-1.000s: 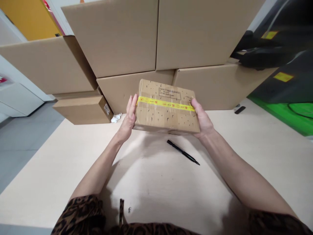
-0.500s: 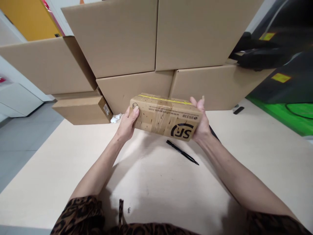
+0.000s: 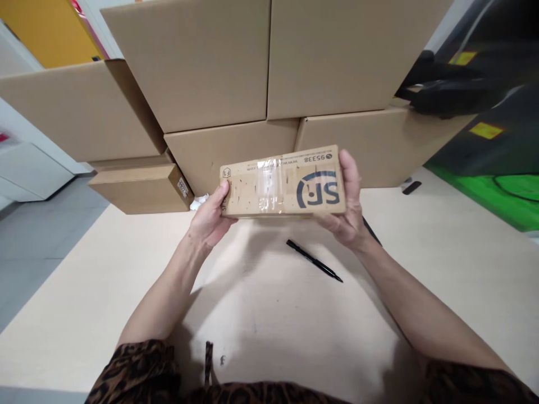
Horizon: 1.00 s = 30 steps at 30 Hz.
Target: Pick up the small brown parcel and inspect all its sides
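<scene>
A yellow panel [image 3: 50, 31] rises behind a gray floor [image 3: 46, 247].
</scene>
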Each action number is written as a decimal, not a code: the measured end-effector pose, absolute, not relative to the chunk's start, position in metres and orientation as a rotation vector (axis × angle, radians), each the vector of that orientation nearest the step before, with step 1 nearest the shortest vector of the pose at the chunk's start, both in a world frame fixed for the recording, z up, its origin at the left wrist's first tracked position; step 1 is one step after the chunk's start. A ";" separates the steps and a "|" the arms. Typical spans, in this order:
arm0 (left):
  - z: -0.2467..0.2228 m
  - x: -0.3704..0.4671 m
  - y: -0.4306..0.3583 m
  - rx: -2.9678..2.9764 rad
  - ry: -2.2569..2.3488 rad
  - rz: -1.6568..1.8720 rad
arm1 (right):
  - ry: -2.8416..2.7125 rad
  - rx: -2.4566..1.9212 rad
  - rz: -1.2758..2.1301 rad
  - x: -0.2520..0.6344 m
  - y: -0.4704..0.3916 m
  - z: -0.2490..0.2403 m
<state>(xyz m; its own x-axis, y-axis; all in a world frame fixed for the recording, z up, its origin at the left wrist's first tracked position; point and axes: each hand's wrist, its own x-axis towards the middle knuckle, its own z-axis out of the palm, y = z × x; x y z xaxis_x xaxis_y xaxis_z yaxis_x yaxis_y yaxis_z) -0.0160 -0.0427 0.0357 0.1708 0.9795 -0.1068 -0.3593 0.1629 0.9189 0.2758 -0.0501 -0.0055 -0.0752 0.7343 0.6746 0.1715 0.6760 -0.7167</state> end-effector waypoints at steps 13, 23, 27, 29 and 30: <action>0.030 -0.008 -0.053 1.329 0.840 1.312 | -0.882 -0.894 1.177 0.247 -0.066 0.023; 0.041 -0.012 -0.043 1.007 0.694 1.399 | -1.022 -0.777 1.319 0.244 -0.081 0.032; 0.035 0.000 -0.051 1.165 0.647 1.402 | -0.897 -0.833 1.279 0.250 -0.073 0.039; 0.032 0.003 -0.055 1.289 0.646 1.412 | -0.843 -0.864 1.283 0.252 -0.069 0.040; 0.030 0.004 -0.056 1.350 0.643 1.409 | -0.822 -0.883 1.288 0.252 -0.067 0.039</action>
<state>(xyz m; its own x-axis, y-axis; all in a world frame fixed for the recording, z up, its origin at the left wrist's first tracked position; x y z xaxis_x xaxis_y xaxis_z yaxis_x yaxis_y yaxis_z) 0.0036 -0.0559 0.0303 0.1675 0.9085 0.3828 -0.3057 -0.3213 0.8963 0.2522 -0.0671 0.0394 0.1061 0.9941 0.0212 -0.4381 0.0659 -0.8965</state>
